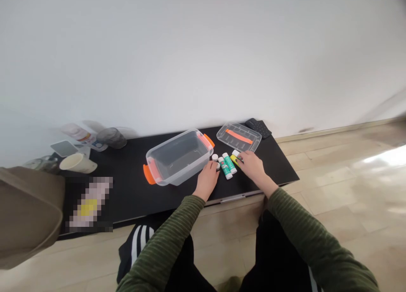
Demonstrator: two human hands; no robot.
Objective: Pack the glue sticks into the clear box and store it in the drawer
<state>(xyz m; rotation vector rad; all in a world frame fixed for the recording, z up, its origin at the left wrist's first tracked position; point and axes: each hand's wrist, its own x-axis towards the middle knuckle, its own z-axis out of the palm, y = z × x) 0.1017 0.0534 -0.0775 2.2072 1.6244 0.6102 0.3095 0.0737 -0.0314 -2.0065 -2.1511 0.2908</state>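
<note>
Green tubes (pixel 225 168), long axes slanting near-right, right fingers (pixel 244 156) pinching yellow tube (pixel 234 158), left fingers (pixel 209 166) at white caps (pixel 215 157), grip unclear

A plain pale wall (pixel 203 59) runs behind a long black table (pixel 127 194). On its left end are a cream paper cup (pixel 76 164), a tall white bottle with a label (pixel 83 136) and a dark, round, see-through pot (pixel 114 138) just beside it. A flat black thing with tiny pale dots (pixel 259 128) is near the wall. The floor has shiny cream tiles (pixel 336 190).
</note>
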